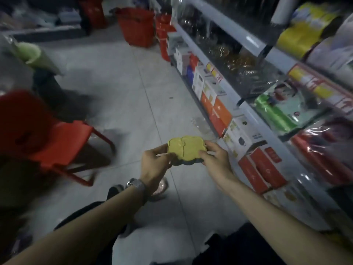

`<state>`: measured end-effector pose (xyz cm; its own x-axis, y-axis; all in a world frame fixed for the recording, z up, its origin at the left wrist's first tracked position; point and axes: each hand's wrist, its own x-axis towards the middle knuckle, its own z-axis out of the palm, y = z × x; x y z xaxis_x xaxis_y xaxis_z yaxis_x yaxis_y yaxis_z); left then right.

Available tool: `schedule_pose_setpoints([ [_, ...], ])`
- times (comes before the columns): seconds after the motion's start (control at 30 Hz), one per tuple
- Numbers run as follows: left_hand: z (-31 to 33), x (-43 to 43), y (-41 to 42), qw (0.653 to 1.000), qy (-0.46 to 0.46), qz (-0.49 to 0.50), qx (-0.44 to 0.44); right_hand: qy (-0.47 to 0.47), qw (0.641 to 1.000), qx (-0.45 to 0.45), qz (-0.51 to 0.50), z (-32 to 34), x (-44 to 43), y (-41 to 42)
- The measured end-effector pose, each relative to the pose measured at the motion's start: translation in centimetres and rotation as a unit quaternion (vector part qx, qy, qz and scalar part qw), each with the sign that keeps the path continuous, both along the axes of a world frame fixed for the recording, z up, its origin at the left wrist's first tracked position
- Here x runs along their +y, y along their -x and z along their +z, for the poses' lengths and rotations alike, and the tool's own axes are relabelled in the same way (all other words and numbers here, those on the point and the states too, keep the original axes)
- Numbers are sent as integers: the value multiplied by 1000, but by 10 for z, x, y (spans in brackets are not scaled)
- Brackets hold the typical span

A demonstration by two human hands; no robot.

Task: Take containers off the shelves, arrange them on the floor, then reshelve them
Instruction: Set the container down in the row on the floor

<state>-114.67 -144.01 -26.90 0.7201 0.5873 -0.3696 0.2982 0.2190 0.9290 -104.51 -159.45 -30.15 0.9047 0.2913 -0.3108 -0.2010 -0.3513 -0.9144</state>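
Together left hand (155, 162), right hand (214, 157) grip yellow container (186, 149); shelf boxes (215, 109) unreadable.

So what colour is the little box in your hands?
The container is yellow on top, dark bluish along its lower edge; head view.

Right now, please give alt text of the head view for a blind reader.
The left hand and right hand grip a flat yellow container above the floor. Shelves of boxes run along the right; a red chair stands at left.
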Motion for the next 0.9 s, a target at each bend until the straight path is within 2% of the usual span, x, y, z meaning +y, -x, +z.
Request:
schedule_pose_setpoints([
  [0.37, -192, 46, -13, 983, 88, 56, 152, 72, 992, 101, 9, -159, 54, -18],
  [0.63, -299, 53, -37, 982, 61, 58, 169, 131, 983, 131, 7, -276, 75, -36],
  [0.8, -396, 50, -48, 984, 30, 36, 174, 144, 978, 150, -2, -344, 83, -45],
  [0.9, -413, 49, -51, 985, 29, 21, 167, 137, 979, 149, -12, -383, 84, -44],
])
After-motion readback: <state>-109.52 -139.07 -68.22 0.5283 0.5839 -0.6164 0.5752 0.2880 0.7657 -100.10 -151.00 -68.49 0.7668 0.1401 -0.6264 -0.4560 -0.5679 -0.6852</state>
